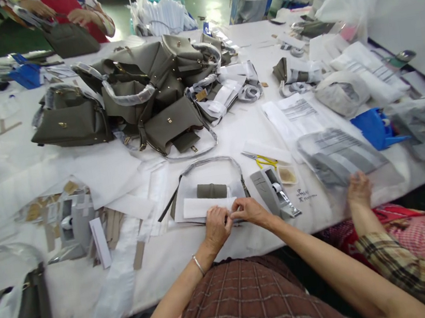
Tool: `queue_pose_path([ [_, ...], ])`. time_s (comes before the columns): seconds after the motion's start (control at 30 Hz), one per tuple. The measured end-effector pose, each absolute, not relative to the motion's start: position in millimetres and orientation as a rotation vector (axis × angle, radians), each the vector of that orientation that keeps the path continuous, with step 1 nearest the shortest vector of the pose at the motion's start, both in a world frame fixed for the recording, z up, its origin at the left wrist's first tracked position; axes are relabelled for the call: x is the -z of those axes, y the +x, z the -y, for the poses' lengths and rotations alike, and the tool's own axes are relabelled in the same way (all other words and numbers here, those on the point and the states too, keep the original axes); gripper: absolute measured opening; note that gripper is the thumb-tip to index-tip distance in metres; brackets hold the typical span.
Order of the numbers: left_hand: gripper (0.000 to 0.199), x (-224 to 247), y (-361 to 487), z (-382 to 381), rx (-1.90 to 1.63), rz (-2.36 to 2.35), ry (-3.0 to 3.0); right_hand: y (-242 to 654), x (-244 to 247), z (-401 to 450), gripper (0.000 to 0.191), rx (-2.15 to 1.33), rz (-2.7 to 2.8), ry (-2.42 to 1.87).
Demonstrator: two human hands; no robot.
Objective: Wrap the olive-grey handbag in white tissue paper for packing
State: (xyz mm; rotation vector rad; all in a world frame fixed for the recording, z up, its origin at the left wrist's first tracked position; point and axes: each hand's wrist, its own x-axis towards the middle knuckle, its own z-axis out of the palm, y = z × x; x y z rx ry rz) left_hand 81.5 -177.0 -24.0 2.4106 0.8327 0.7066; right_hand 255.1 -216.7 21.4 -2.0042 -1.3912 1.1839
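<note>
In front of me a grey-green handbag [178,209], partly covered by white wrapping, lies on the table with its wrapped handle [213,161] pointing away. A rolled grey-green piece [212,191] rests on it, and below that a folded white paper [197,208]. My left hand [217,227] is closed at the paper's near right part, fingers bent downward. Right beside it, my right hand [254,212] pinches at the bag's near edge, its fingertips meeting the left ones. What the fingertips hold is too small to make out.
A tape dispenser [270,193] and yellow-handled scissors [263,159] lie right of the bag; another dispenser [76,226] stands left. Several handbags [74,122] are piled behind. At right a co-worker's hand [358,189] touches a bagged item [337,155]. Another person [68,16] works across the table.
</note>
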Motion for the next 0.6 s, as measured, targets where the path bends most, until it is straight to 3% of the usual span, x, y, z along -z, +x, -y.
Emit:
queue_pose_path([
  [0.13,0.013,23,80,177,-0.729,-0.818,2.381,257,-19,219,0.007,-1.167,1.469,-1.952],
  [0.23,0.024,21,79,177,-0.702,-0.812,2.368,256,-19,221,0.014,-1.177,1.549,-1.835],
  [0.43,0.021,17,75,173,-0.617,-0.712,2.329,255,-25,229,0.035,-1.096,1.812,-1.738],
  [0.6,0.019,20,73,171,-0.627,-0.705,2.27,254,-30,227,0.035,-1.121,1.743,-1.848],
])
